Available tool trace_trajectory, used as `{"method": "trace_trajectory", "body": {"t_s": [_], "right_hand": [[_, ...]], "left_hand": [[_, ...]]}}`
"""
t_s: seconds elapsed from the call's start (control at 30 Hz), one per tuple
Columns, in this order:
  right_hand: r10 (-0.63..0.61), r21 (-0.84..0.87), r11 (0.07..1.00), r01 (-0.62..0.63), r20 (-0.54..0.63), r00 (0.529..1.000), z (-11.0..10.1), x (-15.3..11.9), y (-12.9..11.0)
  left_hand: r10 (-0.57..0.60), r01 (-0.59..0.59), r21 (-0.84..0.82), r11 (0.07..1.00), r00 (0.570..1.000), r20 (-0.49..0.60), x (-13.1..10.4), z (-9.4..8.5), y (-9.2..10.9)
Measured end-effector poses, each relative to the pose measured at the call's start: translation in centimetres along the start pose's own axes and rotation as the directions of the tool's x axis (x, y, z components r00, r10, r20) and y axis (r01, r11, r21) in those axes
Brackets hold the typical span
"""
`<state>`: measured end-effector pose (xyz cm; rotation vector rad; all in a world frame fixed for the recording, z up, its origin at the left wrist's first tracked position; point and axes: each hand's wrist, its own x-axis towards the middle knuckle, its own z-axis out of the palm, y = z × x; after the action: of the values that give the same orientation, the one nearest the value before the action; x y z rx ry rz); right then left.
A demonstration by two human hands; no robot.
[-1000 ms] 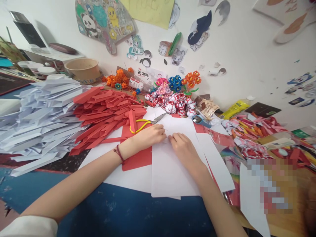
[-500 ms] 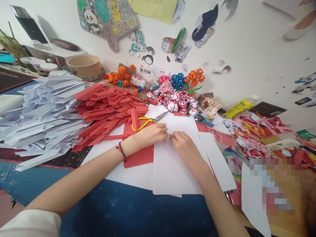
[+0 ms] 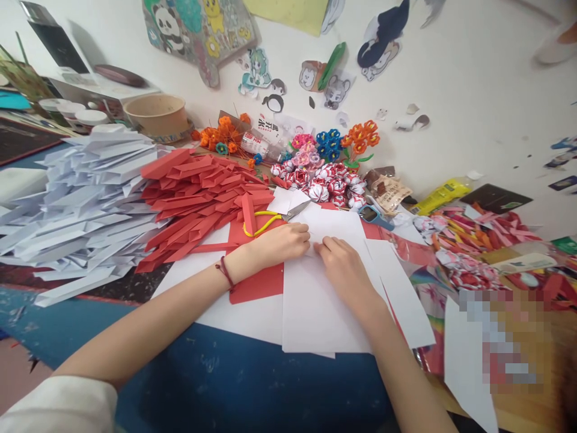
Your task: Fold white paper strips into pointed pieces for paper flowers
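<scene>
My left hand (image 3: 291, 242) is closed in a pinch above the white paper sheets (image 3: 324, 313), with a dark red cord round its wrist. Close beside it, my right hand (image 3: 338, 260) has its fingers curled together. Whatever lies between the fingertips is too small and pale against the white sheets to make out. Just behind my left hand rest yellow-handled scissors (image 3: 265, 224), their blades pointing up and right. A folded red paper strip (image 3: 248, 213) touches their handle. Red paper (image 3: 256, 285) shows under my left wrist.
Piles of folded white strips (image 3: 99, 192) and red strips (image 3: 202, 198) stand at the left. Red-and-white paper flowers (image 3: 331, 183) and a blue-framed object (image 3: 374, 216) lie behind the sheets. Coloured strips (image 3: 491, 231) cover the right side. A bowl (image 3: 155, 114) stands by the wall.
The whole view has shifted slightly. Both hands stay close together over the white sheets, and my right hand's fingers look a little more curled.
</scene>
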<state>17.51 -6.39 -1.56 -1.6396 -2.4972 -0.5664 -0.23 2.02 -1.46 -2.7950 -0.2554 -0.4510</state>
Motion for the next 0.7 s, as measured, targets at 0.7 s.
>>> {"method": "trace_trajectory", "body": {"t_s": [0.7], "right_hand": [[0.089,-0.052,0.995,-0.087,0.046,0.995,-0.8,-0.6,0.2]], "left_hand": [[-0.077,0.078,0.031,0.996,0.996,-0.035,-0.3,-0.8,0.3]]}}
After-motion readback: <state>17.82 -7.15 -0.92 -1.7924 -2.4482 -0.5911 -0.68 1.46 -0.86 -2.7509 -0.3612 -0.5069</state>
